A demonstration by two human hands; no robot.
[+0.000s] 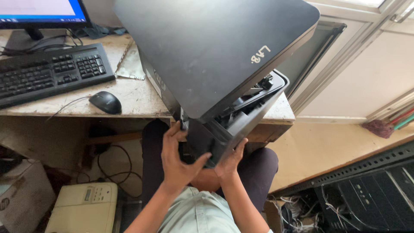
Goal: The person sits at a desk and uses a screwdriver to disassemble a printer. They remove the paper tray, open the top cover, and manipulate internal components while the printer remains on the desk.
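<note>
Both hands grip the near corner of the black printer (207, 64) tilted off the desk's (138, 101) near edge, left hand (179, 162) fingers spread wide on it, right hand (230, 159) cupping beneath.

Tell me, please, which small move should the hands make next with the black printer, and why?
Probably push the printer back onto the desk. Its front hangs past the desk edge, above the person's lap, with the lid raised. The left hand and the right hand hold only its lower front corner, so it looks unsteady.
</note>
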